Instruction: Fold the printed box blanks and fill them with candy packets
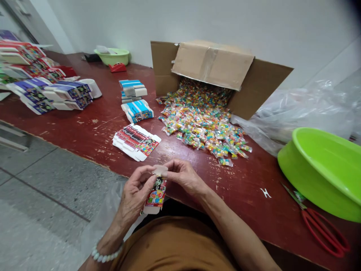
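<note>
A small printed candy box (156, 192), red with a cartoon figure and colourful lettering, is held upright at the table's front edge. My left hand (138, 192) grips its left side, thumb across the front. At the top, the fingers of my right hand (184, 177) pinch the white flap (160, 170). The lower white flap hangs open. Just beyond my hands lies a stack of flattened red boxes (137, 142). Past it, a spread of small clear candy packets (203, 124) spills from a tipped cardboard carton (214, 64).
Blue box stacks (138, 111) stand behind the red stack, with purple boxes (69, 92) and red boxes (28, 56) farther left. Red-handled scissors (318, 226) lie beside a green basin (307, 177) at right. Another green basin (114, 56) and a red tape dispenser (117, 67) sit at the back.
</note>
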`<action>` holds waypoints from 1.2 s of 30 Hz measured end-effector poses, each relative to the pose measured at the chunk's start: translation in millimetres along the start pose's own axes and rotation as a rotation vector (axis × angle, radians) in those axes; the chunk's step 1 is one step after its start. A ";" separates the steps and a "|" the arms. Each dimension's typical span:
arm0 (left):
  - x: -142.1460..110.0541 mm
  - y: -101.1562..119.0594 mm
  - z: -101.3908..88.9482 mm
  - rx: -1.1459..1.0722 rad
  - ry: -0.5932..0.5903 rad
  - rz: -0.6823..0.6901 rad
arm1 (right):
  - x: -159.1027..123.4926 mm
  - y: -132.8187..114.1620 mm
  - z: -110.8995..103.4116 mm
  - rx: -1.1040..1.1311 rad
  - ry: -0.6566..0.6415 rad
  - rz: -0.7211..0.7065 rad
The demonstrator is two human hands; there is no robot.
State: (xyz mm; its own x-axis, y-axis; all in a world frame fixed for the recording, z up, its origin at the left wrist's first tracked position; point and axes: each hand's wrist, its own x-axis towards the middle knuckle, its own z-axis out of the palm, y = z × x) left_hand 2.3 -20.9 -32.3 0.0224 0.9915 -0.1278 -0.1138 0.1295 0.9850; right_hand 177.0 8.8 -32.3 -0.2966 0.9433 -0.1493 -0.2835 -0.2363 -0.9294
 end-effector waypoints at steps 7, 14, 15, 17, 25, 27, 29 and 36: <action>-5.6 4.0 5.4 -0.322 -0.227 -0.443 | -3.4 14.8 -0.6 -0.177 -0.012 -0.136; -3.3 -0.5 11.8 -0.315 -0.166 -0.421 | -1.2 0.0 0.2 -0.339 -0.123 -0.135; -3.0 -0.8 12.3 -0.298 -0.168 -0.412 | 0.4 -1.7 0.1 -0.347 -0.133 -0.111; -2.7 -1.3 12.7 -0.265 -0.177 -0.394 | 3.6 -4.1 -0.1 -0.349 -0.152 -0.072; -2.8 -5.9 8.0 -0.127 -0.177 -0.320 | 4.6 -4.1 -1.3 -0.254 -0.125 -0.083; -2.3 -6.8 9.0 -0.128 -0.171 -0.322 | 1.6 -7.1 -3.9 -0.364 -0.178 -0.211; -1.1 -8.4 10.9 -0.118 -0.166 -0.327 | -1.3 -11.7 -6.4 -0.534 -0.213 -0.328; 4.9 -17.3 9.9 -0.016 -0.197 -0.306 | 1.9 -5.5 -13.0 -0.582 -0.166 -0.268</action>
State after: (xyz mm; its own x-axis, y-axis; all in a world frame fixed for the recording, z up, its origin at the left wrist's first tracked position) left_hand 14.2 -18.3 -48.9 0.2489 0.8865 -0.3900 -0.0876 0.4216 0.9025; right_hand 189.9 14.9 -31.9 -0.4343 0.8923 0.1231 0.1582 0.2101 -0.9648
